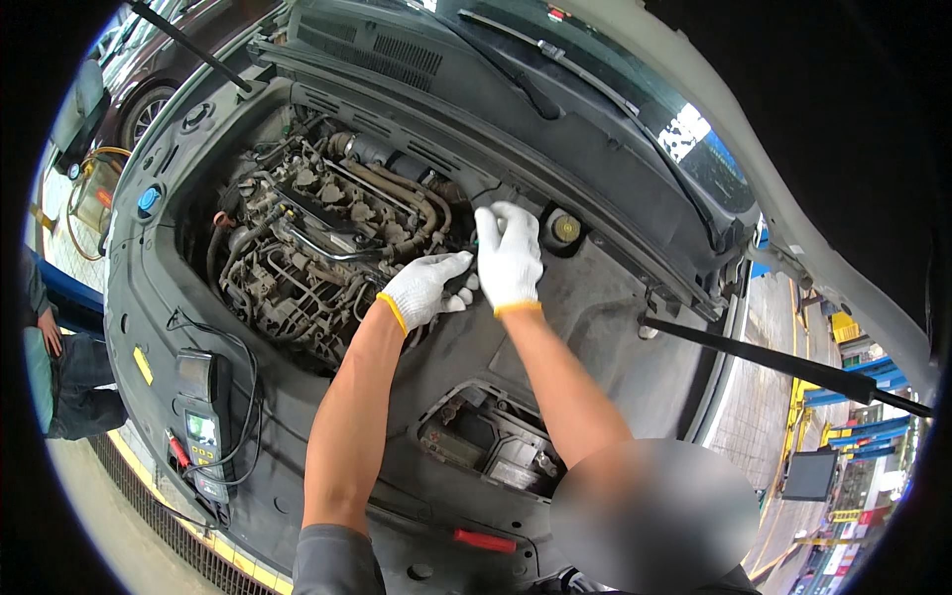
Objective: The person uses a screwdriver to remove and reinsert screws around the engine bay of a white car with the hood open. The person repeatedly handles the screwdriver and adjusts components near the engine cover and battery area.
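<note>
Both my hands wear white knit gloves with yellow cuffs and meet at the right edge of the exposed engine [327, 213]. My left hand [428, 288] has its fingers bent around a small dark part that I cannot make out. Just right of it, my right hand [510, 256] curls its fingers downward, and a bit of green shows by its fingertips. What the right fingers grip is hidden behind the glove. A yellowish round reservoir cap [565, 229] sits close to the right hand, in an opening of the black plastic cover [595, 288].
A handheld tester [204, 436] with cables lies on the front left cover. A red-handled tool [485, 540] rests near the front edge. The battery opening [496, 441] lies below my forearms. A black strut [773, 359] crosses on the right; a person [74, 367] is at left.
</note>
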A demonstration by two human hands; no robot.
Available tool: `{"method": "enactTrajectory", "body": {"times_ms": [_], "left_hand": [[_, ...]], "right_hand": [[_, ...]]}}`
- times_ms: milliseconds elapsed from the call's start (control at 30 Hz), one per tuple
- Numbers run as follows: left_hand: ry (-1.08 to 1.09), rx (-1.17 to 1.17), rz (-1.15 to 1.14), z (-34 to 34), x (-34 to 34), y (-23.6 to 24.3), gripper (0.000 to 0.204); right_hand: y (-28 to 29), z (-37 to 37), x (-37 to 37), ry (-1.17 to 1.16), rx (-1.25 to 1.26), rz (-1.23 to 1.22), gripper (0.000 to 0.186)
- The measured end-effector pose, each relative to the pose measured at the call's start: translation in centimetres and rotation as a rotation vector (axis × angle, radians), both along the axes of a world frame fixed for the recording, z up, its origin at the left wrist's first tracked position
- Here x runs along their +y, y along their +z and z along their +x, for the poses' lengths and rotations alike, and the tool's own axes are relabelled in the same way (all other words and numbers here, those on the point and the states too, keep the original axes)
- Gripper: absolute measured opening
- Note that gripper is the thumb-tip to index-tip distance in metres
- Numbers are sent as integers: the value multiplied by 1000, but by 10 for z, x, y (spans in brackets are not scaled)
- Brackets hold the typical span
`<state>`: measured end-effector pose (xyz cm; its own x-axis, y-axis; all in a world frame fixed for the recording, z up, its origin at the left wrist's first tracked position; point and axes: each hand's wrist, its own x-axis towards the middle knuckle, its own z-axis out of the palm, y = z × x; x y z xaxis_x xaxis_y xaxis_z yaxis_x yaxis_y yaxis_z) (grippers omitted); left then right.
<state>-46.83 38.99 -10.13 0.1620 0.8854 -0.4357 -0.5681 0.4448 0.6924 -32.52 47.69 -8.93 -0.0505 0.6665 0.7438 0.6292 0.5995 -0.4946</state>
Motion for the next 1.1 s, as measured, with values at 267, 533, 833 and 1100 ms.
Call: {"method": "enactTrajectory", "body": {"times_ms": [267, 533, 833, 1100], "left_hand": [[-358, -142, 157, -25, 43, -29, 40], [-427, 29, 220, -23, 54, -27, 41], [-428, -77, 241, -33, 57, -36, 42], [-410, -161, 230, -31, 51, -33, 41]], "right_hand": [[69, 7, -143, 1232, -743, -115, 66], [39, -19, -89, 1276, -917, -53, 38], [62, -34, -117, 1366, -809, -193, 47], [56, -38, -171, 1514, -442, -16, 27]]}}
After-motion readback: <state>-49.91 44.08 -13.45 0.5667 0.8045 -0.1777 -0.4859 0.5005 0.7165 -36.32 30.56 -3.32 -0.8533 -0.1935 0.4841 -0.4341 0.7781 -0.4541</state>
